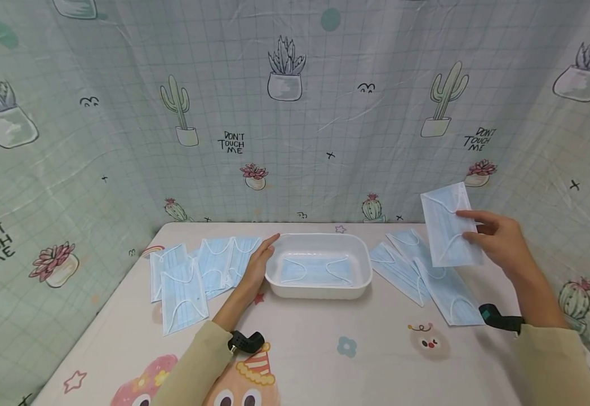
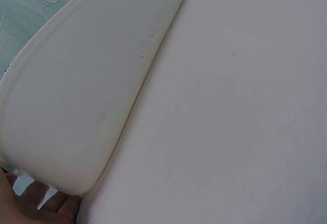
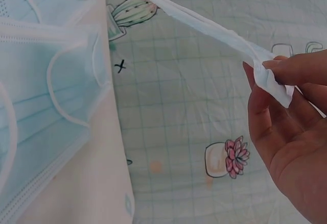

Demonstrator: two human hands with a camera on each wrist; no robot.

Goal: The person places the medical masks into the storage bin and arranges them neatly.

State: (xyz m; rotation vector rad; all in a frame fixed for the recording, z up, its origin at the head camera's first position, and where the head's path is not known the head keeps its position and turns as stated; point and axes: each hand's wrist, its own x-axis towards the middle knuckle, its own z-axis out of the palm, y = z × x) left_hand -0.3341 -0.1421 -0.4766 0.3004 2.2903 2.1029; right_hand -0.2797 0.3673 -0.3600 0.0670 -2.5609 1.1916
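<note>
My right hand (image 1: 500, 242) pinches a blue face mask (image 1: 449, 225) between thumb and fingers, raised above the right side of the table. The right wrist view shows that mask (image 3: 219, 32) edge-on in the hand (image 3: 291, 127). My left hand (image 1: 256, 265) rests with extended fingers along the left end of a white plastic container (image 1: 320, 292); the left wrist view shows its fingers (image 2: 33, 196) against the container wall (image 2: 76, 96). Inside the container lies another face mask (image 1: 317, 270) with its white ear loops on top.
Several face masks overlap left of the container, the nearest one (image 1: 183, 299) towards the table's left edge. More masks (image 1: 447, 287) lie fanned out on the right, under the raised one. A patterned cloth (image 1: 320, 124) hangs behind the printed tabletop (image 1: 376, 361).
</note>
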